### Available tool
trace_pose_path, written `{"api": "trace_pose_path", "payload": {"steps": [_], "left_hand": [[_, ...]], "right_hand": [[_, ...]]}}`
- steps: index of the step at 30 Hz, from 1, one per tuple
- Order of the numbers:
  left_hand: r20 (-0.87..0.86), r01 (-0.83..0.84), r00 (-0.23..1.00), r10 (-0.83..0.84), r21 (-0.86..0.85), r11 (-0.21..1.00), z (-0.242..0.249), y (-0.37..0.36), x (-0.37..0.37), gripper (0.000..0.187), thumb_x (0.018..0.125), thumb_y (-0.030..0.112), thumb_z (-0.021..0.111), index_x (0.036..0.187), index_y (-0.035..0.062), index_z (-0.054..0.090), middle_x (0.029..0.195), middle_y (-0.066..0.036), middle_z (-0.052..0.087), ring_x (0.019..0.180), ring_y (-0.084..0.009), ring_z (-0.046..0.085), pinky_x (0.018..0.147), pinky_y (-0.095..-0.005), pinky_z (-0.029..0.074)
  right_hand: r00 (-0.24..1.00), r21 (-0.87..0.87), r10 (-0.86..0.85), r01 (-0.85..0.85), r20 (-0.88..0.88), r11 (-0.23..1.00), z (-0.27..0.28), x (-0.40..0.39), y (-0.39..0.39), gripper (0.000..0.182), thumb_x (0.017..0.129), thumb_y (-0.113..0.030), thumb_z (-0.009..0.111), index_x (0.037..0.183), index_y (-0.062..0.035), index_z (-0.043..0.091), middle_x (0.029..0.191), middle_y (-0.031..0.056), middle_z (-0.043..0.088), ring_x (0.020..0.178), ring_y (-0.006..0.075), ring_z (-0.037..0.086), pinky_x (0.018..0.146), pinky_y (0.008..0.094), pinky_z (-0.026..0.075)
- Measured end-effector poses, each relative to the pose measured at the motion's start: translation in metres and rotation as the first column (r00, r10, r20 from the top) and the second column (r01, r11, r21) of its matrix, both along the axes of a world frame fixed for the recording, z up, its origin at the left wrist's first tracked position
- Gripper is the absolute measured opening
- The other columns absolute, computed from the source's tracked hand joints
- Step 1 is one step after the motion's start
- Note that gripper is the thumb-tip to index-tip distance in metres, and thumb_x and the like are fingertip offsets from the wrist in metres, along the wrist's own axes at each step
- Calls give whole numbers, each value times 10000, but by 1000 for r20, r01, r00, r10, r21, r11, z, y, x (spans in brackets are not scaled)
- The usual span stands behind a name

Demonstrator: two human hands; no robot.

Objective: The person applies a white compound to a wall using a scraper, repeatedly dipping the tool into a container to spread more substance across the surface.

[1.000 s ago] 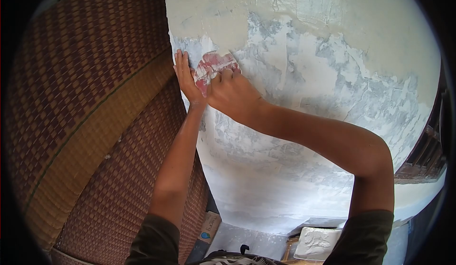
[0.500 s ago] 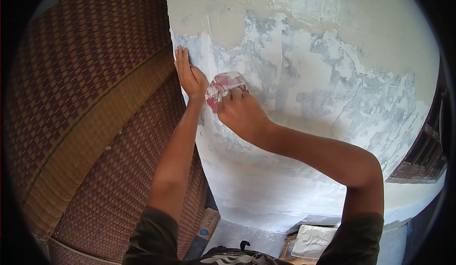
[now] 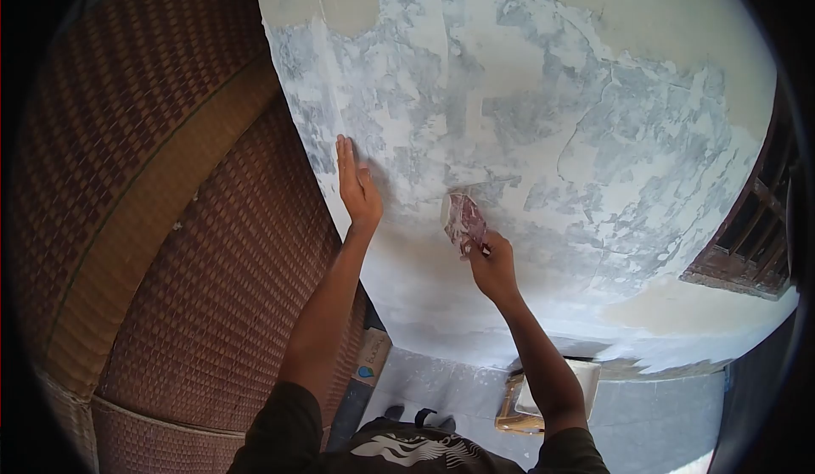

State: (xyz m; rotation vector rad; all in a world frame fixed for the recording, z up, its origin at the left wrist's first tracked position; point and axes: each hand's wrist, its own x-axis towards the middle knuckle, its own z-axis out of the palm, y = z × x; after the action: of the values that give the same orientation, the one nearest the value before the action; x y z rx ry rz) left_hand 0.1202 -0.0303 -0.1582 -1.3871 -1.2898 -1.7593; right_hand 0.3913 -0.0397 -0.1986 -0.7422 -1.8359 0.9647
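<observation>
My left hand (image 3: 357,190) is open near the wall's left edge, fingers stretched upward and held together, the side of the hand facing the patchy white wall (image 3: 518,134). In my right hand (image 3: 493,267) is a flat reddish putty scraper (image 3: 465,221) smeared with white putty. Its handle end is pinched between my thumb and fingers. The blade is tilted, with its far edge close to the wall. Grey patches and uneven white putty strokes cover the wall around both hands.
A woven brown mat (image 3: 221,279) stands along the left side. Below, a white tray (image 3: 588,380) rests on a yellowish-brown support (image 3: 512,406) on the grey floor (image 3: 441,381). A printed box (image 3: 371,358) stands beside the mat. A dark slatted wooden opening (image 3: 751,241) is at right.
My right hand has moved right and down with the scraper, which now shows more edge-on. The left hand sits lower on the wall, and the view has shifted, showing more floor.
</observation>
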Motion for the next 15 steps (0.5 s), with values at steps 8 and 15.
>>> {"api": "trace_pose_path", "payload": {"steps": [8,15], "left_hand": [[80,199,979,-186,-215,956,-104,-41,81,479,1014,64,370,1475,-65,383,1562,-253,340,1477,-376,294,1190,-442,267],[164,342,939,-301,-379,860,-157,-97,154,494,1048,187,354,1483,-45,375,1569,-229,339,1474,-361,301,1193,-445,270]], "right_hand": [[845,-589,-140,-231,-515,775,-97,60,-53,218,989,-98,584,1160,13,662,1056,88,703,948,170,683,830,360,592],[815,-686,-308,-143,-491,713,-148,116,-129,206,967,-100,623,1145,-7,669,1050,83,711,933,158,686,773,322,575]]}}
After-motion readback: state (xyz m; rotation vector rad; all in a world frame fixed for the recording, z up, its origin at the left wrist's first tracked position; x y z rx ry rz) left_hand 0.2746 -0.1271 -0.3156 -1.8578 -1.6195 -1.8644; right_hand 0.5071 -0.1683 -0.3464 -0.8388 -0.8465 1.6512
